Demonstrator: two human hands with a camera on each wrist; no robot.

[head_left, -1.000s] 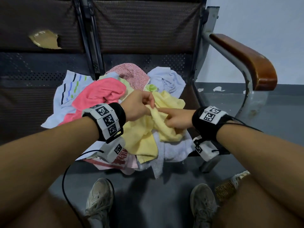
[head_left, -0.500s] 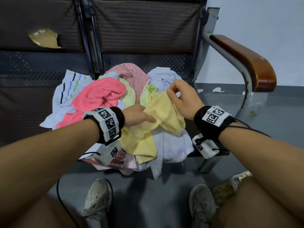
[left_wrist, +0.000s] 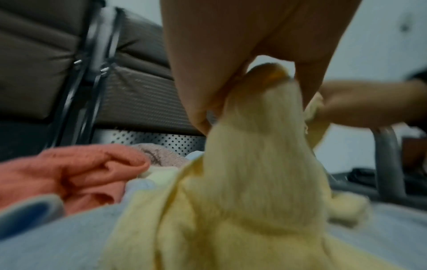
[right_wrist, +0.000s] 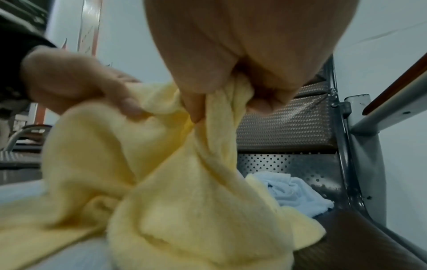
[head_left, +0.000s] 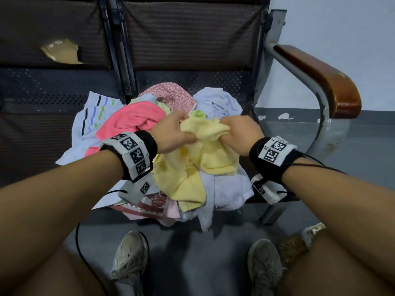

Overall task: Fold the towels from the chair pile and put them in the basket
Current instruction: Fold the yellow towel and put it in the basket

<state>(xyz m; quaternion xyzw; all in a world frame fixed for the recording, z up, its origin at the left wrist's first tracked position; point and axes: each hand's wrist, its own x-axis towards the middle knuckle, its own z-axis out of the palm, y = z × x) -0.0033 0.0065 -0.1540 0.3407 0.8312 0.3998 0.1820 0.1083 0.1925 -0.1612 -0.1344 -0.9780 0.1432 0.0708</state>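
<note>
A pale yellow towel (head_left: pixel 205 154) hangs bunched between both hands above the towel pile on the chair seat. My left hand (head_left: pixel 171 133) grips its left part, thumb and fingers curled round the cloth (left_wrist: pixel 258 127). My right hand (head_left: pixel 241 133) grips the other bunch of the yellow towel (right_wrist: pixel 208 164) in a closed fist. The two hands are close together. Under them lie a pink towel (head_left: pixel 132 120), a striped white towel (head_left: pixel 94 112), a speckled red towel (head_left: pixel 171 95) and pale lavender towels (head_left: pixel 215 99). A woven basket (head_left: pixel 297 246) shows partly on the floor by my right knee.
The chair's wooden armrest (head_left: pixel 320 77) and metal frame (head_left: pixel 329 129) stand to the right of the pile. The mesh backrest (head_left: pixel 192 33) rises behind it. My shoes (head_left: pixel 130 259) rest on the grey floor below the seat edge. A cable hangs from my left wrist.
My left hand has risen and taken a grip on the yellow towel's upper part. My right hand has closed into a fist on the cloth and come nearer, lifting the towel into a bunch.
</note>
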